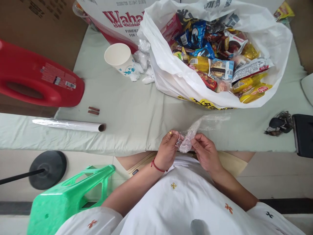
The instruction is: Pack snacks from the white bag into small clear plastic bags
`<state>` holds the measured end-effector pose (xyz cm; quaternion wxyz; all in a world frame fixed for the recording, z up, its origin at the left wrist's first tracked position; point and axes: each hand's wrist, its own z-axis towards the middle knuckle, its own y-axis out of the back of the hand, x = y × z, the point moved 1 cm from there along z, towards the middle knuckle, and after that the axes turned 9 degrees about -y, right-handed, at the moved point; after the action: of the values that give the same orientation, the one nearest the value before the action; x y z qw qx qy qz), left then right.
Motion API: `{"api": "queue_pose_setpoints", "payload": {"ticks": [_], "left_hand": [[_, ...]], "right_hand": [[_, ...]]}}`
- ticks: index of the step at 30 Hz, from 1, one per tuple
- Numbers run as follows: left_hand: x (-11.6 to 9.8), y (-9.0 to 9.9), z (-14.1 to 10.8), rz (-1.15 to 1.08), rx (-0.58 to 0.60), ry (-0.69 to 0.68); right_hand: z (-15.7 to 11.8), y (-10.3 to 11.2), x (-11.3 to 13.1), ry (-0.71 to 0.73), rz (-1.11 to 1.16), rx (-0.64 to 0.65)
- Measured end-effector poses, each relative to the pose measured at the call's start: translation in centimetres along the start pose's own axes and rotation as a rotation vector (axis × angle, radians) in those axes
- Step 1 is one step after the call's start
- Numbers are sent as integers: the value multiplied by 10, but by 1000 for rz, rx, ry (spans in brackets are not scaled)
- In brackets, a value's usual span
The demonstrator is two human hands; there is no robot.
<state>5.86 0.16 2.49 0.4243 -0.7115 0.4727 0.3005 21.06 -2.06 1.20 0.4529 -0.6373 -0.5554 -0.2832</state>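
Note:
Both hands are at the table's front edge, holding a crumpled piece of clear plastic film. My left hand is closed on its left side, thumb and fingers pinched together. My right hand pinches the film's right side. A loose, see-through tail of the film stretches up and right over the cloth. Beyond the hands stands a white plastic bag, open at the top and full of wrapped snacks.
On the cloth-covered table are a paper cup, crumpled plastic bundles, a film roll, brown strips, a red jug, keys and a black object. A green stool stands below left.

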Motion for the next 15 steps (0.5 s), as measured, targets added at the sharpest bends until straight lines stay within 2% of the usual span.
{"api": "queue_pose_setpoints", "payload": {"ticks": [3,6,8,12,15], "left_hand": [[-6,-3,3,55,26,71],[-16,-5,7,220,225,98],[-22,-7,11,310,313,52],[-24,-13,16,205,237,-43],[-19,-19,15,42,174,-22]], "right_hand": [[-3,1,0,44,-101,-13],[-7,2,6,190,-334,-24],[-10,3,9,254,-430,-5],[-14,6,10,259,-465,25],[-13,8,5,187,-342,44]]}}
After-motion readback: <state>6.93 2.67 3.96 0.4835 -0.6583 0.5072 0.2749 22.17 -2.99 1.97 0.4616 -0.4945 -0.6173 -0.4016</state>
